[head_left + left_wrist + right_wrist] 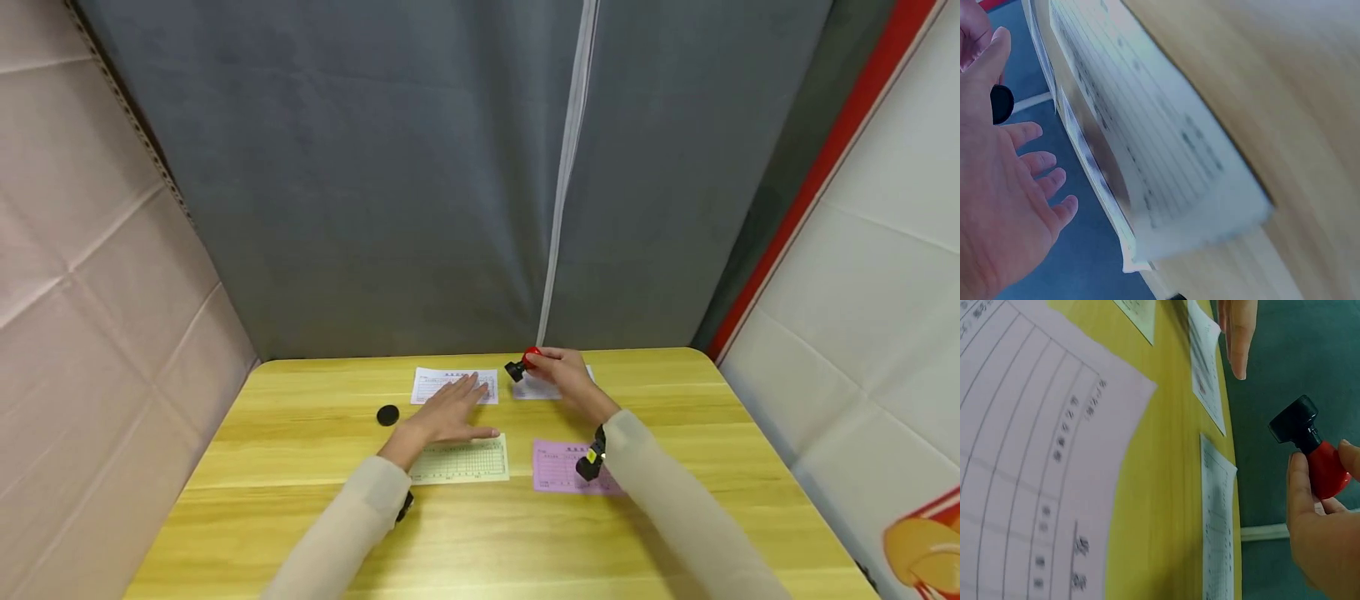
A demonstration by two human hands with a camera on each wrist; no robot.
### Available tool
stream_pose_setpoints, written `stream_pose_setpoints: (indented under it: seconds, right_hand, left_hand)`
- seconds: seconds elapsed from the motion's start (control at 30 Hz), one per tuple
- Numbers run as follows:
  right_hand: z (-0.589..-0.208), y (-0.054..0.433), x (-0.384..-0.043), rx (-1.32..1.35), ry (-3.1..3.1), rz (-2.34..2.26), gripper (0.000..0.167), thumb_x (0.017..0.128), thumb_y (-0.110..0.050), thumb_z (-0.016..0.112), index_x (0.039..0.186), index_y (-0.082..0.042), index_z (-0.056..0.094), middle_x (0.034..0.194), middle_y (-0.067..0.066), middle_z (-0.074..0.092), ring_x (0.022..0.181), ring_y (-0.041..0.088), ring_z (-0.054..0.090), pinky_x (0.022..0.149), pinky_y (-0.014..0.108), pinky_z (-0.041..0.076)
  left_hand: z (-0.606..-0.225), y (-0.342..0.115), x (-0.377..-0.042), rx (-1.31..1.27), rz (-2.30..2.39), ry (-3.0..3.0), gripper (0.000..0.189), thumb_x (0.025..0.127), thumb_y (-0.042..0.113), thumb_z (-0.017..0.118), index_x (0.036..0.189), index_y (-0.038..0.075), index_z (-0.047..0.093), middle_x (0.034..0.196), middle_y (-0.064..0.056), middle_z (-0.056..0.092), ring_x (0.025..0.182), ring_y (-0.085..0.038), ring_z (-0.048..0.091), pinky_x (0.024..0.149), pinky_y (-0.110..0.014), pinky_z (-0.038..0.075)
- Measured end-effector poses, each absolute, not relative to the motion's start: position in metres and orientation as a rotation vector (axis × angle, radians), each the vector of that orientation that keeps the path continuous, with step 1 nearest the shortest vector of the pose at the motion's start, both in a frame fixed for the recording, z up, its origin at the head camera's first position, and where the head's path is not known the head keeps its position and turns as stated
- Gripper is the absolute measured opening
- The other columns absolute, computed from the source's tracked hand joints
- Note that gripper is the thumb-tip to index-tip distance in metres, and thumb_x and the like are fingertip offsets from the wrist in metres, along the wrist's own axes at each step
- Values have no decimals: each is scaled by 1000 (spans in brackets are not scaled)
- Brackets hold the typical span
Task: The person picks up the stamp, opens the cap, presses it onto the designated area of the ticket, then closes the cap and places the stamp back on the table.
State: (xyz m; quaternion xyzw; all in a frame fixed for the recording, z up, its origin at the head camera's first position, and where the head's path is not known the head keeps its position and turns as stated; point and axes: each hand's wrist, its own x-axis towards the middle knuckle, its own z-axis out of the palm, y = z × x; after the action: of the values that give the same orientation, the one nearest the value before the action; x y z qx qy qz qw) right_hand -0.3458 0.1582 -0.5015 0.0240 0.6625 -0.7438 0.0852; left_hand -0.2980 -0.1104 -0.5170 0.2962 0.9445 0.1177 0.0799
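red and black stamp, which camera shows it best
The right wrist view: the stamp is large there, black end and red handle plain in the right hand. The head view shows it small; the left wrist view shows at most a dark round part.

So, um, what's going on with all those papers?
A person's right hand grips a red-and-black hand stamp, held up off the table near the right-hand white form. The open left hand hovers around the other white form and the green form. A pink form lies right of the green one, and a flat black disc sits at far left.
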Motion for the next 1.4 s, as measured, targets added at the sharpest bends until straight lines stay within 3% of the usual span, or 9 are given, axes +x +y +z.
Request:
stream_pose_setpoints:
  seconds: [0.3, 0.97, 1.4]
  right_hand:
    - [-493, 185, -346, 148, 1783, -2324, 47, 103, -5, 69, 144, 14, 55, 117, 11, 71, 98, 17, 75, 101, 36, 58]
    - [-482, 231, -341, 123, 1774, -2320, 57, 105, -4, 65, 152, 17, 41, 106, 2, 73, 97, 15, 76, 107, 40, 51]
    - [-477, 258, -336, 150, 1902, -2214, 60, 103, -10, 71, 151, 14, 45, 109, 1, 71, 100, 13, 75, 115, 45, 44]
  left_hand:
    - [-520, -78, -303, 1002, 296, 2822, 96, 100, 74, 51, 168, 10, 28, 176, -16, 17, 163, -33, 17, 132, -52, 18]
    - [-533, -20, -304, 1016, 222, 2772, 90, 103, 79, 30, 170, 20, 26, 178, -8, 15, 164, -27, 13, 134, -44, 15]
    - [-532, -11, -301, 1006, 129, 2763, 91, 103, 80, 25, 170, 18, 28, 177, -11, 16, 164, -30, 15, 133, -45, 17]
